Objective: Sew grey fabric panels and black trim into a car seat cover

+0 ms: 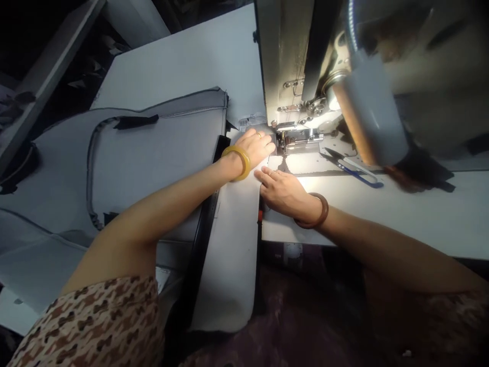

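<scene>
My left hand (255,148), with a yellow bangle at its wrist, lies flat on a pale grey fabric piece (237,219), just left of the sewing machine's presser foot (282,142). Its fingers point toward the foot. Below and to the right, my right hand (280,189), with a brown bangle, rests at the right edge of the same piece. Its fingers are bent and close together, with the fingertips at the fabric edge; whether they pinch it is hard to tell. The piece hangs down over the table's front edge, beside a black strip (204,224).
A large grey fabric panel (153,163) with dark seams covers the left side. Blue-handled thread snips (355,171) lie right of the needle area. A lamp (376,107) hangs over the machine bed. The white table (428,214) extends right.
</scene>
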Motion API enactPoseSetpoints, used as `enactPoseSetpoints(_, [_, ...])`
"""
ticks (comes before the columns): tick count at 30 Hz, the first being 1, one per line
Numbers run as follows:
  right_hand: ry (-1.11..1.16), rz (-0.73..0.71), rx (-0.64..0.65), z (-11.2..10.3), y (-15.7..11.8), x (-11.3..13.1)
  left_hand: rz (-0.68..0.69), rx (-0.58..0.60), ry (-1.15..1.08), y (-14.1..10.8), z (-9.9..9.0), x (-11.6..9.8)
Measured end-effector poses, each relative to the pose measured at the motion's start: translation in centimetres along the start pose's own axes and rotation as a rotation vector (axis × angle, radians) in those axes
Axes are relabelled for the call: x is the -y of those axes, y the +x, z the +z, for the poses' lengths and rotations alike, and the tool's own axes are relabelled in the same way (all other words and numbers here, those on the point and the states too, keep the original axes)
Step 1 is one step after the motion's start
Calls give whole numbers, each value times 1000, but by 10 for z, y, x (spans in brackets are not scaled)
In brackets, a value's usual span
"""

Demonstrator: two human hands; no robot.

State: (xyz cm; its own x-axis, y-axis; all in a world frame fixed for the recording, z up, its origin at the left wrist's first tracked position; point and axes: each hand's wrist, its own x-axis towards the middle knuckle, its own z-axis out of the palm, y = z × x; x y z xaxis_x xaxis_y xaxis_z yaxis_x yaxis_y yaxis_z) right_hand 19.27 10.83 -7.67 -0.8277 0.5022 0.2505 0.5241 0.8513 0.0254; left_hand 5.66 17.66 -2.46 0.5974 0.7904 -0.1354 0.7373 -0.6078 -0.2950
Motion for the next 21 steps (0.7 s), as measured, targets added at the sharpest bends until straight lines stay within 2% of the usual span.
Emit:
enactPoseSetpoints(3, [-40,-14,22,-2,0,0,37,132,-21,-9,-2,2])
enactPoseSetpoints(5, [-47,-19,33,-3,1,0,20,161,-82,-19,3,6])
enactPoseSetpoints(8, [-46,-27,41,-5,1,0,-19,83,-155,-32,16,8])
enactPoseSetpoints(11, [-68,-51,34,-5,1,-1,-48,40,-194,-33,23,3])
enactPoseSetpoints(17, [-155,-75,-59,0,-4,-2,-52,125,-253,-25,8,-7])
enactPoseSetpoints(21, [-182,-69,-86,0,-5,-1,-79,91,-257,-21,7,3])
